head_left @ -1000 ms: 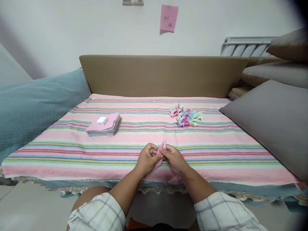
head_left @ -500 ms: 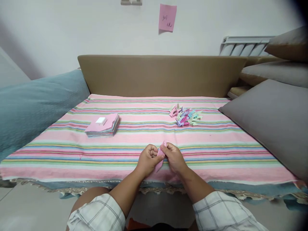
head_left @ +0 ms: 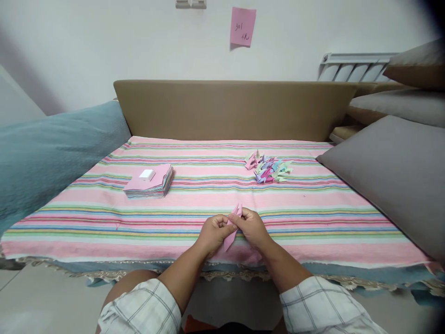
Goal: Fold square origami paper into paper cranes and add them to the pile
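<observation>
Pink folded paper (head_left: 229, 241): held over the near part of the striped cloth (head_left: 194, 202), centre of the clock for these notes. Shape is long and narrow; upper end leans toward one o'clock and splits into two points, lower end comes to a single tip toward seven.

Left hand (head_left: 213, 233), at nine o'clock: fingers curled in, thumb laid across the middle of the paper, closed on it. Right hand (head_left: 252, 227), at three: thumb and forefinger pinched on the upper part, just below the split; remaining fingers partly hidden. The two thumbs nearly meet.

Step in hand, as judged: working a crease in the upper half, left hand steadying, right hand pressing. The next move would seem to call for a firm left pinch and a light right one, with the two upper points apart and the edges in line; a loose hold could let the layers slip. Which layer lies under the right thumb: cannot tell.

Further out, one o'clock: heap of small folded papers (head_left: 268, 171), several colours. Ten o'clock: stack of paper sheets (head_left: 160, 175), small white box (head_left: 147, 175) resting on top. Between two and three: grey cushion (head_left: 389, 171). Twelve: brown backrest (head_left: 229, 110), then a pink note (head_left: 243, 25) on the wall.
</observation>
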The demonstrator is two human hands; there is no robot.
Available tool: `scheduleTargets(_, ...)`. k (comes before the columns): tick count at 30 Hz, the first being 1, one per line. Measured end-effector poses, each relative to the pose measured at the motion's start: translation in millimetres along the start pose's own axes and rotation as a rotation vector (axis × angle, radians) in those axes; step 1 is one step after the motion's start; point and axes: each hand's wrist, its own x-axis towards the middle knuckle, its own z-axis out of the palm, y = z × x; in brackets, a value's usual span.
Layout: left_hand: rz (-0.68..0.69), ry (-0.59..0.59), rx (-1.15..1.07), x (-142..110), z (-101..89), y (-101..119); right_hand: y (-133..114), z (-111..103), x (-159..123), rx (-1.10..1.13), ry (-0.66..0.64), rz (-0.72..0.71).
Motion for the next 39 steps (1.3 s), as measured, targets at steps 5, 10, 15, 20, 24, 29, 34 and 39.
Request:
scheduleTargets(5,-0.04,-0.108,0.055,0,-4.2,0,3,-3,2,0.036,0.028,0.014)
scheduleTargets(10,-0.099,-0.16,0.05,-1,-7.8,0,9,-4,3,0.054,0.042,0.013)
scheduleTargets(15,-0.097,-0.165,0.101,-2,-8.2,-1,13,-5,6,0.058,0.088,0.004)
scheduleTargets(20,-0.106,-0.195,0.078,-7,-2.8,-5,14,-6,10,0.059,0.097,0.03)
scheduleTargets(24,-0.124,-0.195,0.255,-10,-13.0,3,13,-10,17,-0.118,0.087,0.003)
scheduleTargets(29,0.435,0.134,0.997,-17,-33.5,18,19,-14,28,-0.239,-0.024,-0.001)
scheduleTargets(34,0.765,-0.27,1.32,-24,-27.9,-5,26,-15,36,-0.467,-0.057,-0.047)
scheduleTargets(39,0.711,-0.277,1.557,-23,-26.0,-24,24,-16,38,-0.761,-0.028,-0.062)
